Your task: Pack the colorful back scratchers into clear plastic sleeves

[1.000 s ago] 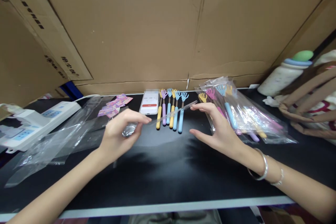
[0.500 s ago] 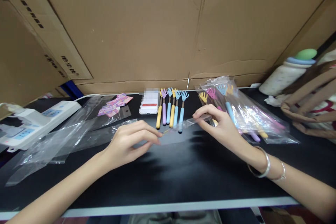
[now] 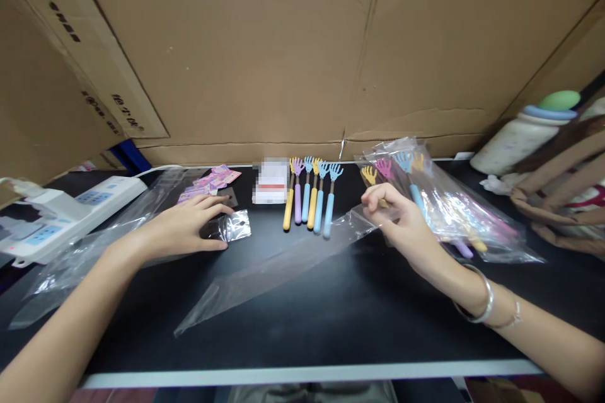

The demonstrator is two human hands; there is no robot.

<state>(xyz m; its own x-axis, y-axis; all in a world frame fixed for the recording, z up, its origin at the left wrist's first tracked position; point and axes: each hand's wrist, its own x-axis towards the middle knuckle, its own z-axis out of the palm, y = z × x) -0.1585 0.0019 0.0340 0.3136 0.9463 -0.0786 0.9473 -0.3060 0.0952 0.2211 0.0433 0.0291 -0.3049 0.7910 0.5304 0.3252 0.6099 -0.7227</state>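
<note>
Head view: pinching 1 long clear plastic sleeve

Your right hand is gripping its end; it's slanting in front of 6 yellow, purple and blue hand-shaped scratchers. Your left hand is spreading loosely over clear plastic packets beside pink-purple paper cards.

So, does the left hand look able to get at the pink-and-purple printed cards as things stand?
Probably yes: the left hand is close beside the cards, whose far end looks uncovered, and the clear plastic sleeve in the right hand lies apart from them.
</note>
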